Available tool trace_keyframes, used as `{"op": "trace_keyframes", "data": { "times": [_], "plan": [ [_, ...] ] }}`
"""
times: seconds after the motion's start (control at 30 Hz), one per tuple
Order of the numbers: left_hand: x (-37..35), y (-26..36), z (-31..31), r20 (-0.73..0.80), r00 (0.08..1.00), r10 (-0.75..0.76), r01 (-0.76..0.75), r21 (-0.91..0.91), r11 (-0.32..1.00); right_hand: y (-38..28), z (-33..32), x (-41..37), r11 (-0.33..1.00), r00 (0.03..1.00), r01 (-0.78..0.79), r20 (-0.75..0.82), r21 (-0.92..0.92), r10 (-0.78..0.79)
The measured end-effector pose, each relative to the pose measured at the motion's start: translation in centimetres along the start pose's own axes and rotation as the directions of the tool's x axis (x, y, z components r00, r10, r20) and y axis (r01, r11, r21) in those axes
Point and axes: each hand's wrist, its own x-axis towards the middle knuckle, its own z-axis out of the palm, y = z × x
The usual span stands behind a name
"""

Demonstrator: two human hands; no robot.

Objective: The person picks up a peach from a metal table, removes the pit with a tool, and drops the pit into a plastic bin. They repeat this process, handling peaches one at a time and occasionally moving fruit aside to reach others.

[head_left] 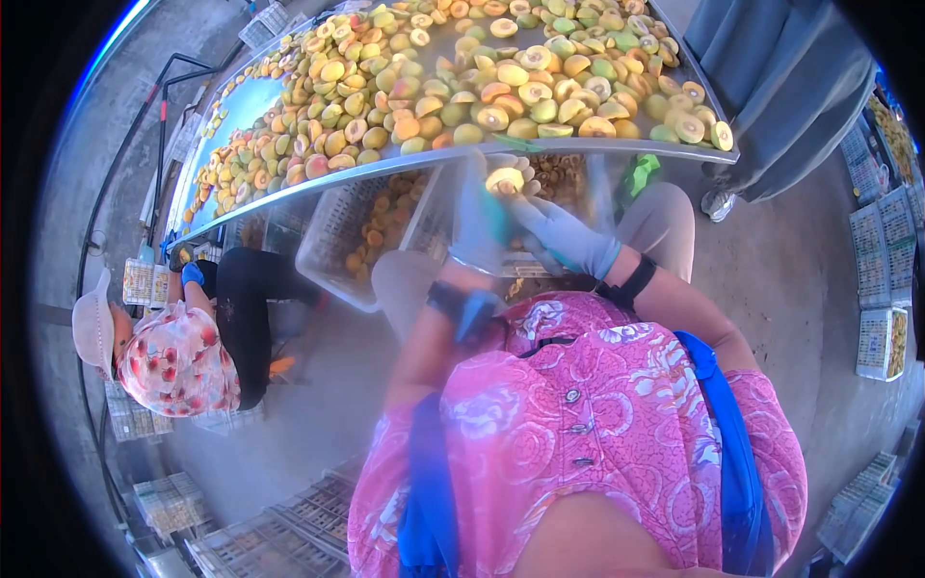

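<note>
Halved yellow-orange fruit (385, 82) covers the metal-edged table (462, 152) in front of me. Just below its near edge my gloved hands meet. A cut fruit half (504, 181) shows at my fingertips, its pale inside facing up. My right hand (568, 231), in a pale glove, has its fingers closed at the fruit. My left hand (479, 223) is blurred, and its fingers are smeared by motion. Under the hands, a crate (332, 236) with fruit pieces stands at the left, and brown pieces (564, 178) lie in another container beside it.
A seated co-worker (183, 356) in a light hat is at the left. Grey cloth (780, 87) hangs at the upper right. Stacked crates stand along the right (877, 250) and at the lower left (173, 501). My knees flank the containers.
</note>
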Motion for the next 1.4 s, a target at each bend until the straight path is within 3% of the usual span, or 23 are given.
{"op": "trace_keyframes", "data": {
  "times": [0.13, 0.2, 0.23, 0.3, 0.43, 0.5, 0.53, 0.63, 0.67, 0.7, 0.73, 0.8, 0.93, 1.0, 1.03, 1.1, 1.13, 1.17, 1.23, 1.27, 1.33, 1.37, 1.4],
  "plan": [
    [0.5, -0.2, 0.6, -0.027, 0.990, 0.138, -0.131, 0.178, 0.975, -1.4, 0.3, -0.8, 1.000, 1.000, 0.015, -0.011, 0.020, -0.015],
    [0.3, -0.1, 0.9, 0.091, 0.957, 0.276, -0.290, 0.333, 0.897, -0.7, -0.7, -0.6, 0.989, 0.994, 0.000, 0.109, 0.149, -0.017],
    [0.1, 0.5, 1.3, 0.093, 0.957, 0.273, -0.288, 0.335, 0.897, -1.0, -0.9, -0.7, 0.988, 0.994, 0.001, 0.107, 0.151, -0.018],
    [-0.7, 1.9, 2.1, 0.119, 0.993, -0.017, -0.007, 0.200, 0.980, -1.6, -1.2, -0.9, 0.953, 0.965, -0.167, 0.239, 0.254, 0.105],
    [0.3, 1.7, 1.0, 0.219, 0.975, 0.027, -0.125, 0.450, 0.884, -1.4, -1.3, -0.9, 0.945, 0.952, -0.175, 0.293, 0.277, 0.090],
    [0.4, 1.5, 0.5, 0.282, 0.955, 0.098, -0.264, 0.646, 0.716, -2.0, -0.5, -1.6, 0.852, 0.945, -0.266, 0.297, 0.451, 0.137],
    [0.2, 1.6, 0.6, 0.280, 0.955, 0.097, -0.263, 0.649, 0.714, -1.8, -0.5, -1.4, 0.851, 0.944, -0.267, 0.300, 0.453, 0.137],
    [-0.2, 1.8, 0.6, 0.271, 0.963, 0.003, -0.169, 0.595, 0.786, 0.2, -1.4, 0.2, 0.722, 0.892, -0.422, 0.395, 0.548, 0.221],
    [0.0, 1.6, 0.3, 0.270, 0.962, -0.051, -0.088, 0.479, 0.874, 1.2, -1.9, 1.3, 0.638, 0.772, -0.503, 0.635, 0.584, 0.027],
    [0.4, 1.5, 0.0, 0.277, 0.955, -0.101, -0.002, 0.350, 0.937, 2.1, -2.6, 2.2, 0.560, 0.581, -0.596, 0.790, 0.576, -0.195],
    [0.6, 1.5, 0.2, 0.278, 0.956, -0.094, -0.009, 0.348, 0.938, 1.6, -2.5, 2.1, 0.565, 0.577, -0.597, 0.794, 0.570, -0.191],
    [0.8, 1.2, 0.4, 0.290, 0.957, -0.012, -0.025, 0.124, 0.992, 0.8, -2.1, 1.7, 0.545, 0.610, -0.573, 0.763, 0.612, -0.215],
    [1.3, 1.2, -0.7, 0.113, 0.985, 0.132, -0.151, 0.179, 0.972, 1.5, -2.2, 2.4, 0.525, 0.568, -0.572, 0.766, 0.630, -0.301],
    [2.2, 2.9, -3.5, 0.062, 0.991, 0.118, -0.097, -0.265, 0.959, 1.8, -2.8, 2.3, 0.520, 0.603, -0.524, 0.725, 0.675, -0.333],
    [2.5, 4.4, -5.6, -0.018, 0.983, 0.181, -0.181, -0.216, 0.959, 2.3, -3.5, 2.7, 0.524, 0.589, -0.531, 0.735, 0.665, -0.336],
    [0.7, 8.3, -5.5, -0.181, 0.934, 0.308, -0.317, -0.024, 0.948, 4.0, -5.4, 3.7, 0.345, 0.811, -0.470, 0.551, 0.813, -0.195],
    [1.4, 9.5, -8.2, -0.193, 0.843, 0.503, -0.431, 0.317, 0.844, 5.2, -6.3, 4.2, 0.348, 0.806, -0.474, 0.558, 0.809, -0.198],
    [2.3, 11.0, -11.4, -0.136, 0.759, 0.636, -0.418, 0.648, 0.637, 6.7, -7.0, 4.5, 0.311, 0.848, -0.444, 0.506, 0.840, -0.158],
    [4.0, 12.4, -15.0, -0.148, 0.695, 0.703, -0.184, 0.910, 0.373, 8.1, -6.8, 5.1, 0.284, 0.879, -0.418, 0.463, 0.863, -0.115],
    [4.1, 12.8, -14.0, -0.151, 0.688, 0.709, -0.183, 0.910, 0.372, 8.6, -6.1, 5.0, 0.347, 0.911, -0.386, 0.413, 0.855, -0.002],
    [4.8, 13.0, -11.9, -0.031, 0.797, 0.604, 0.171, 0.969, -0.176, 9.0, -5.5, 5.0, 0.426, 0.913, -0.406, 0.374, 0.809, 0.162],
    [5.8, 13.0, -11.7, -0.034, 0.794, 0.607, 0.174, 0.969, -0.173, 8.9, -5.3, 5.1, 0.429, 0.912, -0.410, 0.377, 0.805, 0.164],
    [7.2, 13.1, -11.3, -0.017, 0.834, 0.551, 0.250, 0.902, -0.351, 8.6, -5.2, 5.1, 0.473, 0.911, -0.413, 0.366, 0.779, 0.192]
  ]
}}
